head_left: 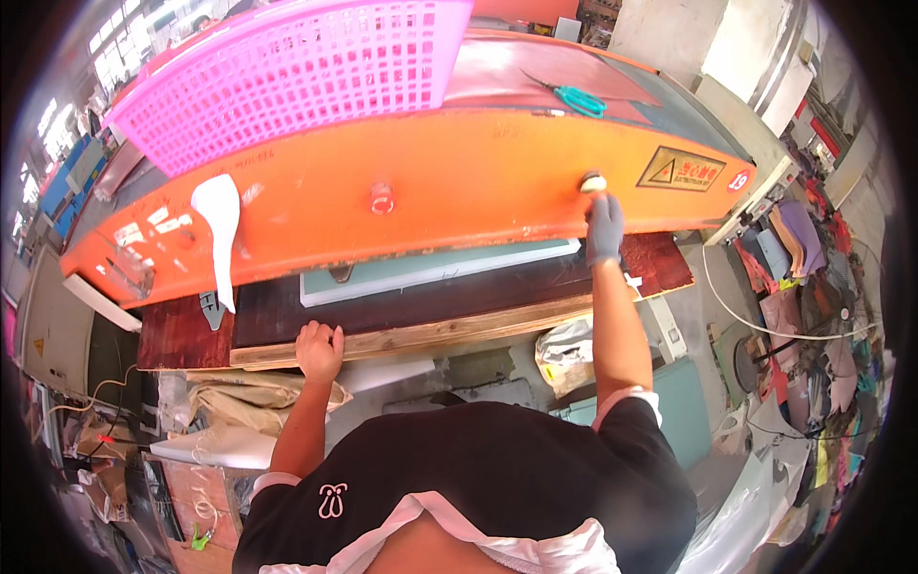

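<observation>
On my feed, a brass-toned warning plate (682, 169) and a round red-and-white sticker (738, 180) mark the orange beam (469, 182), right of the knob (593, 182) where the gloved right hand (604, 230) reaches; I can't tell whether its fingers grip. The bare left hand (319, 352) curls loosely at the wooden edge (430, 338), its hold unclear to me. A pink basket (306, 86) blocks part of my view behind the beam, left of teal-handled scissors (581, 100).

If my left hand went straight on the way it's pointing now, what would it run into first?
Likely, your left hand would cross the dark board and first meet the near edge of the pale green-topped slab; its height is hard to judge.
</observation>
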Action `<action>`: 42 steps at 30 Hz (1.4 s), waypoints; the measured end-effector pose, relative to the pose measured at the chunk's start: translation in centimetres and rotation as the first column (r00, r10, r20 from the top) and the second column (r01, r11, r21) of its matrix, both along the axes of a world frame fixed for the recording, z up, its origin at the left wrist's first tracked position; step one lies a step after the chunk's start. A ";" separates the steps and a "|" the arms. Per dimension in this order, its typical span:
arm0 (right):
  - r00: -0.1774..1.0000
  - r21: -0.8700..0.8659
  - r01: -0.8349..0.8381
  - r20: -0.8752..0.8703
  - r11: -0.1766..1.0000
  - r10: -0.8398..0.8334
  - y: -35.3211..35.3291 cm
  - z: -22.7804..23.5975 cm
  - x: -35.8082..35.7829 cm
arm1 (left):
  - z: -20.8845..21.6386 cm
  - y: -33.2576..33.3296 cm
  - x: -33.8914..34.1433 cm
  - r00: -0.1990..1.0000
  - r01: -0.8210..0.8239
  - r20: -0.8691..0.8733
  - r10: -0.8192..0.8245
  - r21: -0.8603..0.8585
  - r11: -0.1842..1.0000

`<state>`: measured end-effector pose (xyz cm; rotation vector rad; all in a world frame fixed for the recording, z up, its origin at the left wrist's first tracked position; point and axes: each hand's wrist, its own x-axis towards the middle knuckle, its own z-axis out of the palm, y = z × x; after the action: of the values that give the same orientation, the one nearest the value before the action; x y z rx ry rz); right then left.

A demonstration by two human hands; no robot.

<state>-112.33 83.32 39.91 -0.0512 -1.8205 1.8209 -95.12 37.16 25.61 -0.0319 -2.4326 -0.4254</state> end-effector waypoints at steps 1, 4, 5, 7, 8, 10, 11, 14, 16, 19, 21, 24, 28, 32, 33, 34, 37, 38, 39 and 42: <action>1.000 0.093 0.026 -0.008 0.995 -0.025 0.2 0.3 -2.4 | -0.1 0.0 -1.2 1.000 -0.019 -0.025 0.019 -0.028 0.999; 0.984 0.027 -0.169 -0.046 0.985 0.170 1.1 -1.5 -3.7 | 0.0 -0.7 -4.0 0.997 -0.047 -0.058 0.043 -0.065 0.997; 0.981 -0.045 -0.173 -0.101 0.984 0.168 0.5 -2.6 -3.5 | 0.0 -0.9 -4.8 0.998 -0.047 -0.045 0.044 -0.063 0.997; 0.994 0.273 -0.110 0.019 0.956 0.109 -0.2 -5.3 -1.3 | 0.1 -1.2 -6.1 0.998 -0.060 -0.028 0.058 -0.063 0.996; 0.989 0.585 -0.127 0.137 0.801 0.057 -1.5 -7.1 0.1 | 0.1 -1.4 -6.5 0.998 -0.059 -0.040 0.056 -0.079 0.995; 0.919 0.599 -0.394 0.247 0.697 0.307 -3.9 -9.8 2.9 | 0.0 -1.5 -6.9 0.997 -0.071 -0.047 0.066 -0.115 0.991; 0.947 0.837 -0.234 0.081 0.495 0.311 -4.8 -10.8 3.6 | 0.0 -1.5 -6.9 0.996 -0.062 -0.063 0.056 -0.105 0.993; 0.952 0.953 -0.057 -0.038 0.297 0.304 -6.6 -12.0 3.8 | 0.1 -1.6 -6.6 0.998 -0.054 -0.046 0.050 -0.082 0.995; 0.949 0.942 -0.078 -0.030 0.327 0.315 -7.4 -12.2 3.5 | 0.3 -1.7 -6.4 0.999 -0.036 -0.012 0.036 -0.038 0.999; 0.938 0.937 -0.160 0.047 0.310 0.344 -7.6 -12.3 3.2 | 0.5 -2.1 -6.3 0.999 0.007 0.053 -0.010 0.056 0.998; 0.952 0.953 -0.059 -0.036 0.297 0.303 -7.6 -12.4 3.3 | 0.5 -2.3 -6.4 0.994 0.016 0.108 -0.028 0.117 0.993; 0.958 0.955 -0.094 0.009 0.282 0.287 -7.6 -12.5 3.3 | 0.4 -2.4 -6.7 0.991 0.008 0.130 -0.022 0.114 0.993; 0.964 0.920 -0.172 0.084 0.352 0.252 -7.6 -12.5 3.9 | 0.4 -1.9 -5.6 0.980 -0.032 0.199 -0.005 0.185 0.982; 0.976 0.906 -0.159 0.084 0.391 0.202 -7.3 -12.7 7.5 | 1.2 -1.0 -1.9 0.961 -0.058 0.276 0.000 0.202 0.978; 0.979 0.906 -0.152 0.085 0.394 0.184 -7.2 -12.7 8.8 | 1.4 -0.8 -0.5 0.958 -0.045 0.287 -0.014 0.197 0.979; 0.982 0.906 -0.147 0.087 0.396 0.165 -7.1 -12.7 10.2 | 1.7 -0.6 1.0 0.957 -0.004 0.285 -0.048 0.180 0.984; 0.986 0.893 -0.146 0.098 0.426 0.133 -6.5 -12.5 15.1 | 2.3 0.0 5.7 0.954 0.089 0.277 -0.118 0.116 0.989; 0.987 0.894 -0.152 0.115 0.421 0.112 -6.4 -12.4 16.9 | 2.5 0.1 7.3 0.946 0.115 0.289 -0.146 0.119 0.986; 0.990 0.898 -0.136 0.112 0.418 0.082 -6.2 -12.3 18.7 | 2.7 0.3 9.0 0.938 0.145 0.299 -0.176 0.123 0.982; 0.995 0.880 -0.090 0.095 0.466 0.012 -6.5 -12.0 24.5 | 3.0 1.1 14.2 0.930 0.206 0.280 -0.238 0.138 0.969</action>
<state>-87.84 76.86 27.92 0.3421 -2.6288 0.6648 -80.88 38.25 28.62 -0.2146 -2.7065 -0.7054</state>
